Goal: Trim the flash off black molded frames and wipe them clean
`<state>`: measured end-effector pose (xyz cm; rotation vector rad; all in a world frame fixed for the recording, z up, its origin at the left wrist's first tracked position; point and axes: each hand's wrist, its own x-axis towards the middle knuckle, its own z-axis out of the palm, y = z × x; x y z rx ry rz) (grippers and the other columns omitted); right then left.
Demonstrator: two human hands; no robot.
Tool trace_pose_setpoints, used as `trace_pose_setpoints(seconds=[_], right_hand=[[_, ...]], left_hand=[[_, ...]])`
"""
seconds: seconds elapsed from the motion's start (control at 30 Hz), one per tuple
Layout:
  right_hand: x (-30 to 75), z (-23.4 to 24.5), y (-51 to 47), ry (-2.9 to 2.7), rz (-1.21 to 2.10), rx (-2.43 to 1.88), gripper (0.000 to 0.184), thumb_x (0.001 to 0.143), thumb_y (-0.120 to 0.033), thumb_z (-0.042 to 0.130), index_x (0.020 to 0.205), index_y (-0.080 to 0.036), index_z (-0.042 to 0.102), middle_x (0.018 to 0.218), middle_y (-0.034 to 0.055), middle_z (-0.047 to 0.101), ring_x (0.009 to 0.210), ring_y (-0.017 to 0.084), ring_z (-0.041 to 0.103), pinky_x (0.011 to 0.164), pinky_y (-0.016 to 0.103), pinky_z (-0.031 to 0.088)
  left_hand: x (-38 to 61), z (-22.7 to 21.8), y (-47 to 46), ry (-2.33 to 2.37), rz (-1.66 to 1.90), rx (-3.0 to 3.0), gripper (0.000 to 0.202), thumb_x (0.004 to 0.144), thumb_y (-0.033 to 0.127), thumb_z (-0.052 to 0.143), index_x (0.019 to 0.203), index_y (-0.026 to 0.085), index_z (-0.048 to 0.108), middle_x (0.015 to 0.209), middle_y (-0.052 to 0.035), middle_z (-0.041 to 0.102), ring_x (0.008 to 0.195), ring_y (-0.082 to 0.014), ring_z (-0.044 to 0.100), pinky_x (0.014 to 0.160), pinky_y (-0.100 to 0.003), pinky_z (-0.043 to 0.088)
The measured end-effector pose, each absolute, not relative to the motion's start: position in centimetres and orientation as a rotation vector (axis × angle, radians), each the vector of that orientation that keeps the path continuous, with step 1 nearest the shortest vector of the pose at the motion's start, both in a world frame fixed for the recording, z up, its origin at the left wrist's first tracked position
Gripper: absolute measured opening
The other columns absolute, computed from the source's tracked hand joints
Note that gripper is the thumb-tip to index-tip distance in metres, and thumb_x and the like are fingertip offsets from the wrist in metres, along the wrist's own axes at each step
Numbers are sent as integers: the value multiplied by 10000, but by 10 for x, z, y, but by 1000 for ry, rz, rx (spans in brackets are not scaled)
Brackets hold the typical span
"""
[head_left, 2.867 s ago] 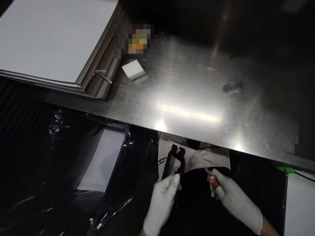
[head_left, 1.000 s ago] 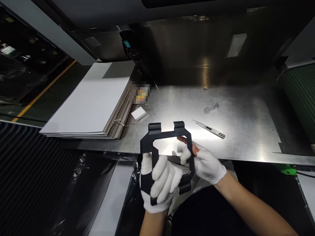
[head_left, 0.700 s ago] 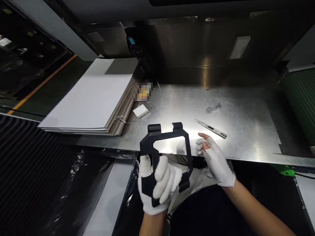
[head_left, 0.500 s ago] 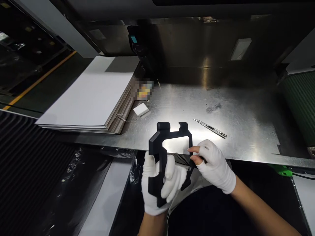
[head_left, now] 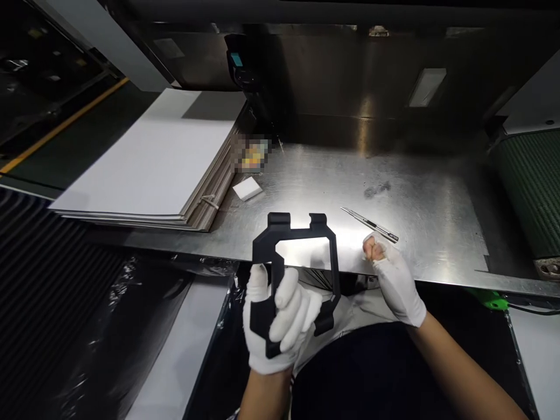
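Note:
A black plastic frame (head_left: 335, 256) with a large squarish opening and hook-like tabs on its top edge stands tilted up in front of the table edge. My left hand (head_left: 284, 321), in a white glove, is closed around its left side, with the fingers wrapped over the bar. My right hand (head_left: 391, 277), in a white glove with bare thumb and index fingertips, is apart from the frame. Its fingers are curled together; whether something small is in them is hidden. Just beyond it, a slim silver utility knife (head_left: 370, 224) lies on the metal table (head_left: 441, 216).
At the left lies a stack of white sheets (head_left: 144, 157) above tied brown boards. A small white block (head_left: 247, 189) and a blurred colourful item (head_left: 254, 154) sit beside it. A black device (head_left: 249, 79) stands at the back. Green ribbed belting (head_left: 531, 186) is at the right.
My right hand has moved right, away from the frame's right bar, and its fingers have closed. My left hand has turned the frame to face me more squarely. The view has shifted slightly.

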<state>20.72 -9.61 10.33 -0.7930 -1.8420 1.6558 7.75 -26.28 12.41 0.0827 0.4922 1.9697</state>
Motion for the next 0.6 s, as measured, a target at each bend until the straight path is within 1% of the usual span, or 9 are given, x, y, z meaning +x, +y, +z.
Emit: trace_pose_setpoints(seconds=[0.07,0.13,0.2,0.27,0.3,0.37,0.43,0.47,0.6], right_hand=[[208,99,-98,-1772,1695,-932,549,1115,-700,415,842,-246,560,845,15,546,814,205,554,824,365,530],[206,97,-102,-1763,1877,-919,550,1068,-764,502,1050,-236,655,923,31,642,899,220,632,907,391,557],[202,95,-106,-1728,2194,-764,609,1053,-762,551,1341,-230,622,1033,54,714,970,226,693,965,416,578],[198,93,-110,-1700,2408,-618,643,1064,-720,563,1466,-218,563,1104,79,743,978,223,722,970,431,599],[196,92,-111,-1727,2375,-653,626,1056,-689,597,1464,-214,569,1132,89,748,983,224,725,970,436,605],[195,91,-114,-1807,2032,-875,552,1022,-616,673,1398,-215,617,1215,107,743,1061,242,721,1016,458,596],[198,95,-115,-1826,1704,-1014,437,1033,-573,662,1303,-229,675,1276,110,737,1171,264,706,1079,478,573],[201,99,-115,-1831,1671,-1001,409,1049,-573,638,1272,-235,698,1278,107,742,1196,271,705,1092,485,570],[212,122,-117,-1853,2135,-625,486,1049,-638,662,1334,-247,706,1223,82,761,1161,252,728,1119,467,569]], left_hand=[[77,126,-263,501,1991,17,706,1191,590,158,639,226,406,362,122,109,250,-65,69,375,-215,225],[77,127,-261,520,1998,-18,714,1189,576,108,631,229,386,382,117,110,272,-69,30,371,-224,228],[79,129,-258,548,1977,-18,728,1183,589,104,620,232,396,403,109,117,300,-82,21,365,-237,220],[83,130,-255,584,1956,28,739,1178,616,151,619,227,439,398,105,120,303,-90,57,374,-241,226],[86,131,-254,622,1946,64,742,1173,636,190,633,219,482,388,103,135,302,-90,94,388,-236,238],[93,134,-253,740,1926,151,754,1144,710,266,699,194,588,368,89,218,309,-90,197,420,-221,261],[101,138,-254,907,1883,211,794,1077,828,319,772,178,658,387,52,353,344,-103,305,433,-219,276],[105,140,-254,1005,1852,220,824,1033,888,333,788,177,670,409,31,408,369,-117,350,433,-226,287],[120,141,-252,1400,1689,258,929,896,1030,294,822,193,687,482,-22,525,453,-190,501,423,-276,353]])
